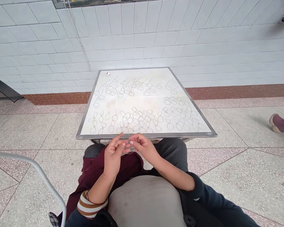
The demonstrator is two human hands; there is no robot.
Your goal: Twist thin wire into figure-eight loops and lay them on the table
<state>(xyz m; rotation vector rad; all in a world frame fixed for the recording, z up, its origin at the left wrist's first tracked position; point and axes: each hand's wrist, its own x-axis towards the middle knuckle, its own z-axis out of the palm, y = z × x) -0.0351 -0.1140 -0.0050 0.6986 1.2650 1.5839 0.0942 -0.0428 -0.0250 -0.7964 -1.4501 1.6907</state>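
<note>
Both hands meet just off the near edge of the table, above my lap, holding one thin wire loop (129, 153) between them. My left hand (114, 152) pinches it with thumb and fingers, the index finger sticking up. From the other side my right hand (143, 146) grips the same wire between thumb and forefinger. The loop's lower curve hangs below the fingertips; the pinched part is mostly hidden. On the white table (142, 102) lie many thin wire pieces, single loops with straight tails (120, 94) toward the back and figure-eight shapes (158, 126) nearer me.
A small red-and-white object (108, 74) sits at the table's far left corner. The table's grey metal rim (146, 136) is close to my hands, with a tiled wall (142, 41) behind. A curved grey tube (41, 173) is at left. Another person's shoe (278, 123) shows at right.
</note>
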